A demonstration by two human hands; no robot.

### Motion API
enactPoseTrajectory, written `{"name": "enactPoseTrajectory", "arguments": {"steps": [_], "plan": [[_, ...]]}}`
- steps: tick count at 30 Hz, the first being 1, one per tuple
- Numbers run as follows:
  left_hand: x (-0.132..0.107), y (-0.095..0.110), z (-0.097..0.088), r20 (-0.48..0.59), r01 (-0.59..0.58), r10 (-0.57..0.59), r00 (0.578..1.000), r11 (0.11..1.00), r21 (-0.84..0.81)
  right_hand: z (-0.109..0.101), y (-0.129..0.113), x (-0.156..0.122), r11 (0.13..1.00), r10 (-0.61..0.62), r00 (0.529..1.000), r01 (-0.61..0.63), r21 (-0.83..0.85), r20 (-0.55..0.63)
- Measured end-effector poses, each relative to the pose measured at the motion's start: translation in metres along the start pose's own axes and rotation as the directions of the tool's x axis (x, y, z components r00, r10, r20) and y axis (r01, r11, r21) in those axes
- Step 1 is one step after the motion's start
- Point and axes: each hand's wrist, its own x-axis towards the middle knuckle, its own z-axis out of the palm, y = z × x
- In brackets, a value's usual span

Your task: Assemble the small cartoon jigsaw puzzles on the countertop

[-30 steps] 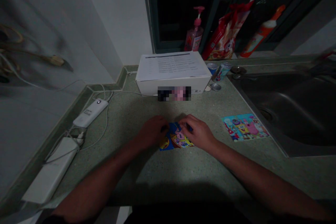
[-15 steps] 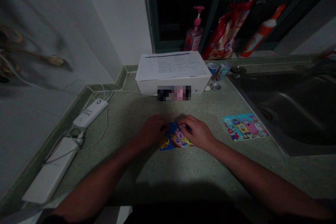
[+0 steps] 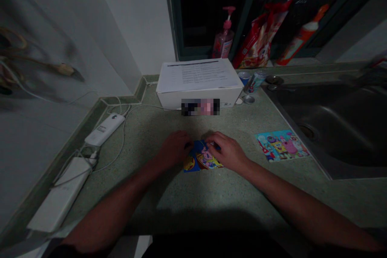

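Observation:
A blue picture card (image 3: 203, 157) with colourful cartoon figures lies flat on the counter, between my hands. My left hand (image 3: 176, 148) is at its upper left edge, fingers curled and closed against the card. On the upper right part of the card rests my right hand (image 3: 229, 151), thumb and fingers bent together and covering that corner. The dim light leaves the fingertips hard to make out. To the right lies a second cartoon picture card (image 3: 282, 145), light blue, beside the sink and apart from both hands.
A white box (image 3: 196, 78) with a printed sheet on top stands behind the hands. Cans (image 3: 255, 82) are beside it. The metal sink (image 3: 329, 129) is on the right. Power bank (image 3: 104, 129), power strip (image 3: 63, 193) and cables lie left. A pump bottle (image 3: 223, 42) stands at the window.
My left hand has shifted very slightly up and left. My right hand and the blue card look almost the same as before.

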Motion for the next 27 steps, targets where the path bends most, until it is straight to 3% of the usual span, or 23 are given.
{"name": "enactPoseTrajectory", "arguments": {"steps": [16,19,23,25,27], "plan": [[0.0,0.003,-0.001,-0.049,-0.052,0.052,0.997,0.999,0.009,-0.003,0.005,0.001,0.996,-0.058,0.998,0.057,-0.066,-0.017],[0.0,0.003,-0.01,-0.15,-0.03,0.025,0.988,0.999,-0.033,-0.02,0.003,0.004,0.994,-0.087,0.994,0.082,-0.07,-0.073],[-0.01,0.001,-0.028,-0.25,-0.009,-0.017,0.968,0.995,-0.102,-0.055,-0.005,0.006,0.994,-0.078,0.968,0.056,-0.096,-0.24],[-0.024,-0.001,-0.032,-0.247,-0.027,-0.003,0.969,0.993,-0.117,-0.067,-0.008,0.001,0.993,-0.074,0.967,0.049,-0.107,-0.243],[-0.042,-0.003,-0.029,-0.238,-0.055,0.022,0.971,0.989,-0.134,-0.07,-0.009,-0.01,0.991,-0.071,0.982,0.05,-0.123,-0.173]]}}
